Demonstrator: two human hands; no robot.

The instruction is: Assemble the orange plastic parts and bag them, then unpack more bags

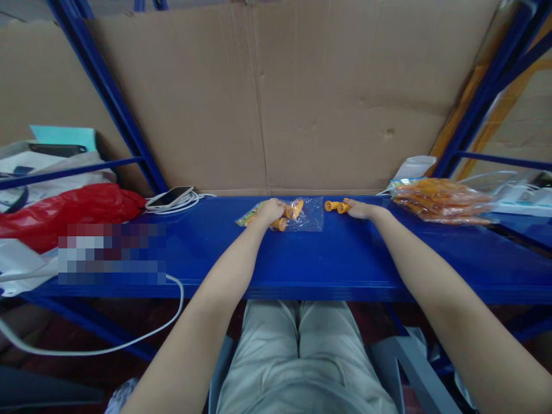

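My left hand rests closed on a clear plastic bag lying on the blue shelf; small orange plastic pieces show in and beside the bag under my fingers. To the right, my right hand is closed on two short orange tubes that stick out to its left, just above the shelf surface. The hands are a short gap apart.
A pile of bagged orange pieces lies at the right, with a white pouch behind it. A phone on a white cable lies at the left, beside a red bag. A cardboard sheet backs the shelf.
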